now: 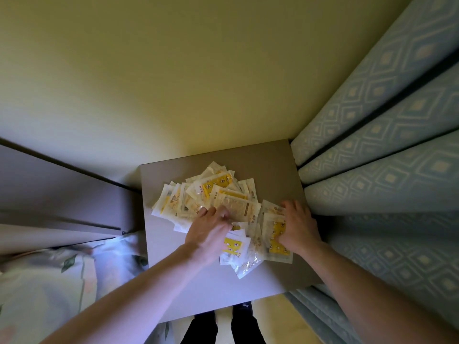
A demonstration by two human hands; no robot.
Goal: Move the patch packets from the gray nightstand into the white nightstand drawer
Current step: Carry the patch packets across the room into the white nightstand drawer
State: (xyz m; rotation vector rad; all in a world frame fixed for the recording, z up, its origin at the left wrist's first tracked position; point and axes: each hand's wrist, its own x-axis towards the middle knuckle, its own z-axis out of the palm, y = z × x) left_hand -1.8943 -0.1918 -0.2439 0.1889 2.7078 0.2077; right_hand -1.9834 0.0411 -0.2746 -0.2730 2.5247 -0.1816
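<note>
Both forearms reach over the tabletop (218, 289). Left hand (208, 234) fingers curl into the packets (223, 199); right hand (298, 227) lies spread on them. Advise raking the scattered heap together before lifting.

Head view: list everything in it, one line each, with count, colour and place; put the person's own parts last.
patch packets: a loose overlapping pile, too many to count, white and yellow, on the nightstand top.
gray nightstand: one, gray, centre, against the wall.
wall: one, pale yellow-green, behind the nightstand.
padded panels: several, light blue with a diamond pattern, right of the nightstand.
cabinet: one, gray-brown, at left.
floral fabric: one, white with green leaves, lower left, blurred.
left hand: one, fingers on the middle of the pile; grip blurred.
right hand: one, resting on the packets at the pile's right edge.
legs: two, dark trousers, bottom centre.
</note>
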